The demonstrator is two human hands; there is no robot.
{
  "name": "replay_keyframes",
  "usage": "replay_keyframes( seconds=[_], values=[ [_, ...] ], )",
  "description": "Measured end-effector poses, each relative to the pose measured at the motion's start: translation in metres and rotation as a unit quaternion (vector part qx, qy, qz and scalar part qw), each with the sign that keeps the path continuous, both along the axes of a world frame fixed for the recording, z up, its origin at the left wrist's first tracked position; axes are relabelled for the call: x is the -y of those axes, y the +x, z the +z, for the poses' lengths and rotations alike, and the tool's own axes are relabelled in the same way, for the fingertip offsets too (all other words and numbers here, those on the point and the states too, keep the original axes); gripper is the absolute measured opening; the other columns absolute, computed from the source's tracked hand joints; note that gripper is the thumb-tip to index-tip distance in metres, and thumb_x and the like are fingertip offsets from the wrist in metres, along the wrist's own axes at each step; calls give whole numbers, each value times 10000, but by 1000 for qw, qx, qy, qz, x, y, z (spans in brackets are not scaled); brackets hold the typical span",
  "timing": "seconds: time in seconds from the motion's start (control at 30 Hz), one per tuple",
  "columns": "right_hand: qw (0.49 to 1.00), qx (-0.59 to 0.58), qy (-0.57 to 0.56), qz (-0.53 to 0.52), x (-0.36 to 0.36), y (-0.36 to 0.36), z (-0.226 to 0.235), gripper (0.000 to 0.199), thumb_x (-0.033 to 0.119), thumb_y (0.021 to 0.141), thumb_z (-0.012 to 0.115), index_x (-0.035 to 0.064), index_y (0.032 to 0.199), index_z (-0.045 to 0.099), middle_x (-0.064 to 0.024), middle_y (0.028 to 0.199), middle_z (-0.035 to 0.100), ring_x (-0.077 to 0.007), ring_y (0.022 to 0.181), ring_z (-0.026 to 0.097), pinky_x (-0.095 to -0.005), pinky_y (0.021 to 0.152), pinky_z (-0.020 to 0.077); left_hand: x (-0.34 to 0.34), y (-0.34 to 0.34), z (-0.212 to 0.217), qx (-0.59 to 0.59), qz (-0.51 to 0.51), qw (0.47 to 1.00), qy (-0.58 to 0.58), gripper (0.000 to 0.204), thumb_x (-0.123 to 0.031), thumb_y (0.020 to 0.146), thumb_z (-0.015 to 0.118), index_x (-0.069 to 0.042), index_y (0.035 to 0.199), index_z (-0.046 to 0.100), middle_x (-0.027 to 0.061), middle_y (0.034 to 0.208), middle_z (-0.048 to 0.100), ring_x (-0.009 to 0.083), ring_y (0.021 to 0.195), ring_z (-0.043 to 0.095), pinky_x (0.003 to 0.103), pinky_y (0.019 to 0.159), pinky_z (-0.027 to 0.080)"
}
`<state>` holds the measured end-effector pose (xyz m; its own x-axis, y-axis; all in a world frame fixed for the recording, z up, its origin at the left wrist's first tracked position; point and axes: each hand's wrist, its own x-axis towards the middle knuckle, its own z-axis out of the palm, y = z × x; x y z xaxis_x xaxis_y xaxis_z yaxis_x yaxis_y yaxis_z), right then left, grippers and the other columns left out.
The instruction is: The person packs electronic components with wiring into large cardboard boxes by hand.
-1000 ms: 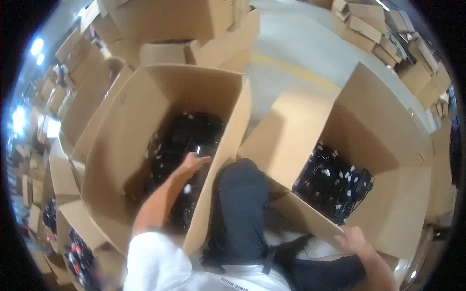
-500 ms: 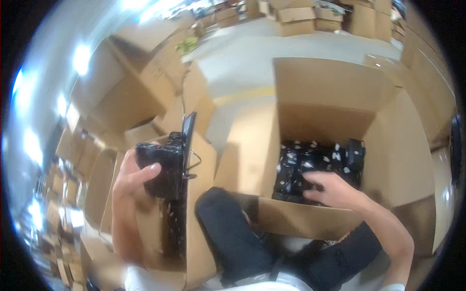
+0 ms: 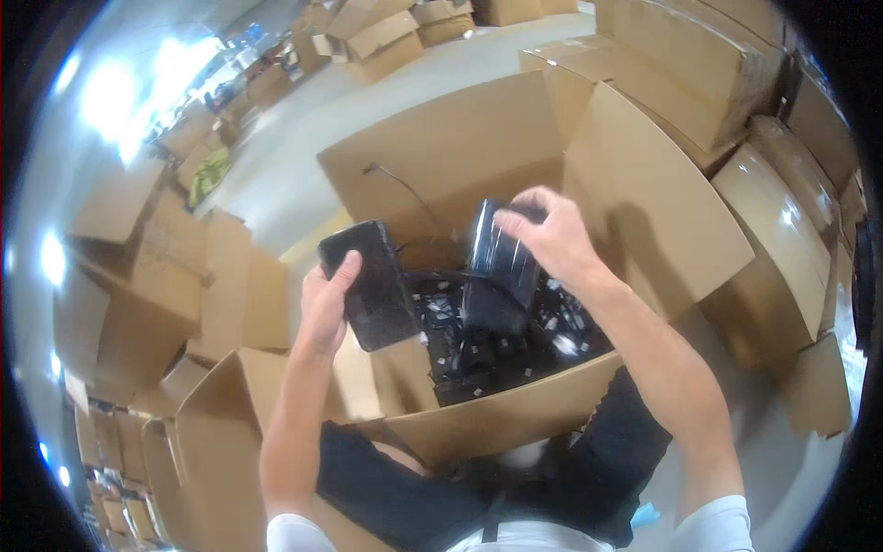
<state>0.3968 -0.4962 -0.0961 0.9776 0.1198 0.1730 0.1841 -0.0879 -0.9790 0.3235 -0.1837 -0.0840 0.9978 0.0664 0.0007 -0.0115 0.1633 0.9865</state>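
My left hand [image 3: 326,299] grips a black rectangular device [image 3: 370,290] by its left edge, thumb on its face. It is over the left side of an open cardboard box [image 3: 506,409]. My right hand [image 3: 552,235] is closed on the upper end of a glossy black panel-like device [image 3: 497,253], tilted above the same box. A dark cable [image 3: 405,184] rises behind the two devices; where its lower end goes is unclear. Inside the box lie several black items [image 3: 460,363] dotted with small white labels or scraps.
Another open cardboard box [image 3: 216,432] stands at my left. Stacked brown cartons [image 3: 699,74] and taped cartons [image 3: 773,239] rise on the right. My knees [image 3: 386,474] are against the near side of the box. More cartons [image 3: 377,41] stand across the grey floor.
My view has turned right. The left hand has brought its black device from the left box to the right one. The right hand has risen from the contents and now holds a glossy black panel-like device.
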Motion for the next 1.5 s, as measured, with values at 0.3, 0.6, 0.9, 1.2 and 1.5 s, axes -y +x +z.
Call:
replay_keyframes(
  seconds=[0.3,0.6,0.9,1.2,1.5],
  values=[
    [972,53,-135,-186,21,36,-32,325,233,864,734,-42,1032,695,-229,998,717,-337,943,702,-404,866,535,8,30,-46,12,311,888,339,500,-378,998,643,99,1145,646,180,1080,698,240,979,632,373,926,489],
    [982,46,-180,-30,-64,-7,-42,350,129,898,599,-69,1180,666,-267,1162,677,-361,1138,640,-409,1004,485,106,5,-72,100,142,861,477,503,-249,1015,575,52,1396,447,303,1341,565,456,1218,567,477,991,487],
    [989,22,-144,-33,-57,-14,-66,378,194,943,503,-90,1131,666,-326,1092,672,-432,1086,650,-438,975,497,118,-4,-93,213,46,809,546,900,-245,811,810,59,1477,287,316,1375,487,486,1214,536,513,996,471],
    [955,182,-174,160,-16,10,-22,515,348,878,775,-45,1190,657,-182,1117,678,-252,1028,654,-350,904,507,86,17,-38,7,-121,969,215,661,-109,837,778,-3,1409,464,79,1170,639,134,1008,625,284,857,537],
    [988,-47,61,134,-9,15,-18,471,370,846,820,-31,1063,704,-83,925,714,-140,849,641,-309,786,527,56,35,-58,22,-7,999,48,607,-467,1005,605,-31,1420,525,104,1238,671,192,1130,623,354,990,490]
  ],
)
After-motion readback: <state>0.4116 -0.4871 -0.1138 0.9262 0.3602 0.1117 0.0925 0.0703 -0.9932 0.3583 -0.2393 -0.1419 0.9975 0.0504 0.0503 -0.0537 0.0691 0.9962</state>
